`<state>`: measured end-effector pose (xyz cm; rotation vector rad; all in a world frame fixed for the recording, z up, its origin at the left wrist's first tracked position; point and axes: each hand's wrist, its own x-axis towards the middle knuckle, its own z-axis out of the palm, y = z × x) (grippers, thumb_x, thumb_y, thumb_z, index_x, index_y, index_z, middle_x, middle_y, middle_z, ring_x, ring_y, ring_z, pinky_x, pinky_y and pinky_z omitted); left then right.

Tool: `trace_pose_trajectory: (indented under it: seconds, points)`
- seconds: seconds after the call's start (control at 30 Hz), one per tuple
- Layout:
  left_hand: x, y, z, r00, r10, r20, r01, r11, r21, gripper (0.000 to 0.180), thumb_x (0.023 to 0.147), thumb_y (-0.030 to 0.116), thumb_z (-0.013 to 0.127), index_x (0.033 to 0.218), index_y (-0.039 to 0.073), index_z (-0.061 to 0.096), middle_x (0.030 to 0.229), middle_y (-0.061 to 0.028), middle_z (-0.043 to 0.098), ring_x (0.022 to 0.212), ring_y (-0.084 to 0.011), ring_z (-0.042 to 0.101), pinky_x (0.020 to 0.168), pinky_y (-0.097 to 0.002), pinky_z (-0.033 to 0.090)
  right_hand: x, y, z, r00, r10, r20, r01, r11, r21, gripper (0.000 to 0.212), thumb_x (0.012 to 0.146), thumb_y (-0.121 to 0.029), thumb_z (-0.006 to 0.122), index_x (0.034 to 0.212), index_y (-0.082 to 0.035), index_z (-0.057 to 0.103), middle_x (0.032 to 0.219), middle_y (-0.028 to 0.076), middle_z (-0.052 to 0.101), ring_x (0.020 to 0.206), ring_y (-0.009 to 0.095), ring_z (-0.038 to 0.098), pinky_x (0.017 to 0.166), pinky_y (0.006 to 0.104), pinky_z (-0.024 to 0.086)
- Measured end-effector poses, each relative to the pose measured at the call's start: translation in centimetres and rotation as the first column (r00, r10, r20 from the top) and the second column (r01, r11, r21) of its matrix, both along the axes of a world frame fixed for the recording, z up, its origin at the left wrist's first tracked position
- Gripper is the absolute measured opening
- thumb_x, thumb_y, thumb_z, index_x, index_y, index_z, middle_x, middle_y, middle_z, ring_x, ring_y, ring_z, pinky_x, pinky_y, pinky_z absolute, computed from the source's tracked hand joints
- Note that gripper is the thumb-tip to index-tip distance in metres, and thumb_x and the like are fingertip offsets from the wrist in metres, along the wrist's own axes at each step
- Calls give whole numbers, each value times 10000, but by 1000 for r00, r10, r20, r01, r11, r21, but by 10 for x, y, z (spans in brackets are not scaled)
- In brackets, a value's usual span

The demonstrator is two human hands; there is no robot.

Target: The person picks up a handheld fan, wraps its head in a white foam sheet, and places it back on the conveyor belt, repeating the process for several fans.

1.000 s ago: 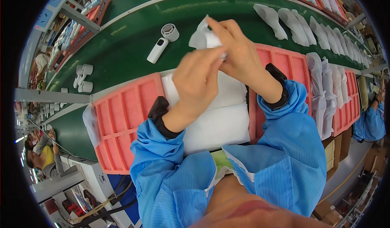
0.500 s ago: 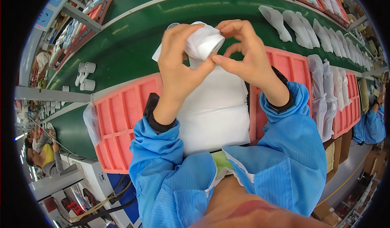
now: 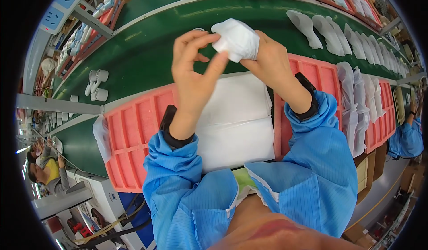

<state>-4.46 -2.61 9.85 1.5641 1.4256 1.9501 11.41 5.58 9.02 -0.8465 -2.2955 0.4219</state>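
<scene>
With the middle of the view as hub, the green work surface [image 3: 147, 38] is the largest thing, arcing from 9 through 12 to beyond 2 o'clock. Next come the pink compartmented trays: a left tray [image 3: 119, 149] at half past 8, a middle tray [image 3: 312, 69] at 2, and a far tray [image 3: 376, 127] at 3. A stack of white sheets [image 3: 236, 132] lies at the hub, between the left tray and the middle tray. Pale wrapped pieces [image 3: 329, 34] stretch in a row across the green between 1 and 3 o'clock; more sleeved pieces [image 3: 347, 83] lie at 3.

Both bare hands are raised near the top. The left hand [image 3: 194, 67], at 11, has its fingers spread and bent — thumb and forefinger stand apart, their tips at the near edge of a white wrapped bundle [image 3: 236, 40]; whether they press on it I cannot tell. The right hand [image 3: 272, 56], at 1, is closed round the bundle's opposite side, its thumb beneath and most of its fingertips hidden. That bundle sits just past 12, above the green. Smallest are white cylindrical parts [image 3: 99, 94], clustered on the green between 9 and 10 — and black wristbands [image 3: 307, 109], one on each arm.
</scene>
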Motion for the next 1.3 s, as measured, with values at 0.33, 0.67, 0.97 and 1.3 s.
trace_pose_trajectory:
  seconds: [0.33,0.67,0.97,1.3]
  points:
    - [1,-4,1,852,272,-447,-161,949,271,150,741,110,772,825,63,657,1151,-124,544,991,-234,538,810,-311,448,1,0,-1,985,75,-152,-85,995,-58,334,730,-163,747,998,7,641,906,141,663,798,280,659,686,344,508]
    - [-10,26,-50,959,-99,-265,57,985,-164,146,745,148,763,806,75,652,984,-85,604,912,-273,592,764,-337,474,44,98,-21,997,-39,66,64,902,-427,375,758,-264,748,1008,-4,645,854,142,679,813,242,645,744,348,506]
    - [53,0,-102,711,-396,-581,64,859,-507,266,716,279,774,790,96,595,844,-91,529,842,-263,567,692,-369,479,62,145,-76,700,-616,361,596,783,179,486,751,-107,645,1213,-28,516,1228,199,567,1130,380,548,929,435,468]
    - [65,9,-114,721,-361,-592,96,897,-431,201,715,220,757,777,85,621,868,-89,568,845,-286,579,702,-390,489,-99,157,-104,976,79,203,-22,963,-268,828,570,-192,795,1309,-1,476,1256,200,563,1154,311,555,973,346,445]
